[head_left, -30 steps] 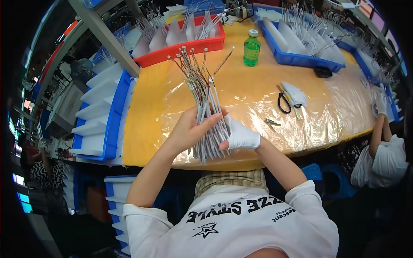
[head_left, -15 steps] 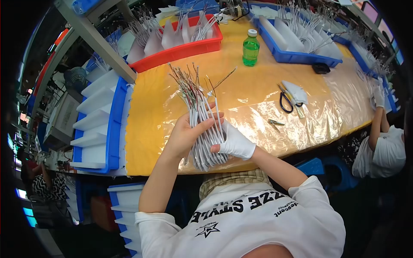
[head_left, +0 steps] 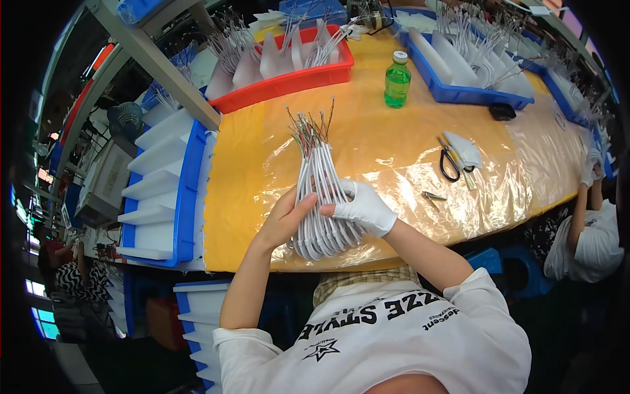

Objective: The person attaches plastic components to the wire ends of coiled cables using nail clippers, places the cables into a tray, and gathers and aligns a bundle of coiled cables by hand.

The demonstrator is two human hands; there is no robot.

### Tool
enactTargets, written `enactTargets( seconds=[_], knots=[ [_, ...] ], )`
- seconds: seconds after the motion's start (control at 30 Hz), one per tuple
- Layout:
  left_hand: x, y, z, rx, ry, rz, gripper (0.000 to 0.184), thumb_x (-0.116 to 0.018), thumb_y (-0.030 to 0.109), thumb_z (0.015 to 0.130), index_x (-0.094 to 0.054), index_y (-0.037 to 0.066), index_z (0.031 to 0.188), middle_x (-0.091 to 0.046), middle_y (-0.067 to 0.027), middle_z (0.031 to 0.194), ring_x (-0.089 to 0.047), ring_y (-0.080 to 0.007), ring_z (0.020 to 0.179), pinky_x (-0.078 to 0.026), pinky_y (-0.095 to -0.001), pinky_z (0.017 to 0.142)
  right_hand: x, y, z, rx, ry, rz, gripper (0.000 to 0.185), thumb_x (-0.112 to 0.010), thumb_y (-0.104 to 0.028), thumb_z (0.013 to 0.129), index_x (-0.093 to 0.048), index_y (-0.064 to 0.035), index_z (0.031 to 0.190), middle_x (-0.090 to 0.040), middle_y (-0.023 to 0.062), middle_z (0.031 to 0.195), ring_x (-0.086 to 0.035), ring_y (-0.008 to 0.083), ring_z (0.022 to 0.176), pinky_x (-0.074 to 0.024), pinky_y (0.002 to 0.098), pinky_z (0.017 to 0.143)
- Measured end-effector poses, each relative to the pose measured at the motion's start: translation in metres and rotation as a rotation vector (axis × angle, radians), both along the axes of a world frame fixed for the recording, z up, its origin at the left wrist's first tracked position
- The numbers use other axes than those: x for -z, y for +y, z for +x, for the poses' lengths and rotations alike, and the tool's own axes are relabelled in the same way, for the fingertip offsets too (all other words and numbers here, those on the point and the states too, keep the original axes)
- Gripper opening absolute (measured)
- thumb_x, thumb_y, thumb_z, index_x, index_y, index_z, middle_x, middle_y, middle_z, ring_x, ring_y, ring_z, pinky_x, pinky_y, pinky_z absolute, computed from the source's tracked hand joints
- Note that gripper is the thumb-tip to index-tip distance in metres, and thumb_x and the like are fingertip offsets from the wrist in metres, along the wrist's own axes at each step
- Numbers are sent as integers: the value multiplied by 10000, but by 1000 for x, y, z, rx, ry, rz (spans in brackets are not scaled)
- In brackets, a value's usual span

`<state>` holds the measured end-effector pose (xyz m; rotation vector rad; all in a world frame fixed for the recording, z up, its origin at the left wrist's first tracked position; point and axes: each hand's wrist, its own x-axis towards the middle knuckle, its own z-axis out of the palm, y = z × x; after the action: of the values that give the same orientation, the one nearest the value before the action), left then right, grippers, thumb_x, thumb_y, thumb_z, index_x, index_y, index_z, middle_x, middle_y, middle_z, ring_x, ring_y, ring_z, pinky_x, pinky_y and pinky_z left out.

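A thick bundle of white cables (head_left: pixel 323 226) is held between my two hands over the near edge of the yellow table. Its lower end curves in loops, and thin brown and red wire ends with small connectors fan out at the top. My left hand (head_left: pixel 283 220), bare, wraps the left side with its thumb across the front. On the right side, my right hand (head_left: pixel 362 207), in a white glove that leaves the thumb tip bare, grips the same bundle. The fingers behind the cables are mostly hidden.
Beyond the bundle are a red bin (head_left: pixel 282 82) of cables, a green bottle (head_left: pixel 397 80) and a blue bin (head_left: pixel 472 95). Black-handled scissors (head_left: pixel 449 164) and a small metal tool (head_left: pixel 433 196) lie right. An empty-slotted blue tray (head_left: pixel 187 197) stands left. A co-worker's arms (head_left: pixel 581 210) are far right.
The wire ends have drawn closer together and the looped lower part of the bundle shows more. Both hands still hold it, with my thumbs now nearer each other. The view has shifted slightly.
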<state>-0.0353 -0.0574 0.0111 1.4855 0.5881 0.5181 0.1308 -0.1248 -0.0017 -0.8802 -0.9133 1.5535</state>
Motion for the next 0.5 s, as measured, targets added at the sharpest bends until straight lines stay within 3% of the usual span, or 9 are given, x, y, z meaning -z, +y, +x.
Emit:
enactTargets(
  seconds=[0.07, 0.13, 0.2, 0.27, 0.33, 0.4, 0.47, 0.5],
  knots=[
    [6, -5, 2, -36, -7, -67, 351, -388, 213, 905, -439, -29, 1155, -519, -71, 1076, -476, -128, 988, -355, -243, 865, 3, 0, -5, 68, -39, -21, 356, -667, -104, 720, -551, 1, 1041, -584, 40, 960, -533, 106, 882, -414, 236, 798],
    [4, -15, 12, -220, -112, -139, 360, -350, 239, 914, -474, -37, 1110, -547, -81, 1042, -512, -128, 935, -386, -254, 836, 5, -4, -9, 75, 30, -71, 368, -678, -109, 713, -550, -3, 1041, -588, 38, 948, -538, 102, 863, -421, 232, 783],
    [1, -26, 22, -271, -110, -90, 367, -338, 249, 918, -479, -39, 1097, -552, -88, 1033, -520, -136, 924, -394, -260, 829, 5, -10, -11, 207, 125, -45, 337, -679, -120, 717, -562, -1, 1010, -602, 41, 919, -554, 97, 821, -442, 224, 734],
    [-2, -37, 32, -503, -127, -131, 371, -340, 261, 916, -483, -31, 1094, -553, -92, 1032, -528, -148, 919, -396, -268, 830, 9, -12, -6, 230, 73, -24, 329, -677, -123, 719, -566, 0, 1003, -603, 40, 917, -556, 98, 820, -442, 225, 738],
    [-3, -38, 33, -523, -135, -260, 374, -365, 276, 905, -483, -21, 1098, -552, -96, 1039, -535, -160, 918, -401, -277, 828, 8, -11, 4, 138, -5, -44, 340, -677, -126, 717, -563, -3, 1013, -603, 40, 920, -554, 98, 829, -440, 225, 744],
    [-5, -35, 31, -368, -226, -425, 376, -400, 290, 888, -484, -13, 1095, -550, -102, 1045, -537, -165, 920, -407, -285, 822, 5, -8, 14, 67, 21, -52, 348, -679, -128, 715, -563, -6, 1019, -603, 39, 920, -552, 97, 834, -437, 226, 750],
    [-9, -34, 26, -337, -129, -324, 341, -440, 271, 873, -509, -10, 1053, -559, -93, 1021, -534, -153, 920, -413, -277, 811, 4, -6, 18, -9, 42, -60, 355, -682, -129, 712, -563, -9, 1024, -603, 39, 921, -551, 96, 840, -435, 227, 755],
    [-9, -32, 24, -295, 48, -235, 332, -451, 263, 870, -519, -11, 1044, -562, -88, 1014, -531, -144, 921, -412, -270, 807, 4, -6, 19, -17, 9, -32, 357, -682, -130, 711, -564, -12, 1027, -603, 37, 919, -549, 94, 843, -431, 226, 757]
  ],
)
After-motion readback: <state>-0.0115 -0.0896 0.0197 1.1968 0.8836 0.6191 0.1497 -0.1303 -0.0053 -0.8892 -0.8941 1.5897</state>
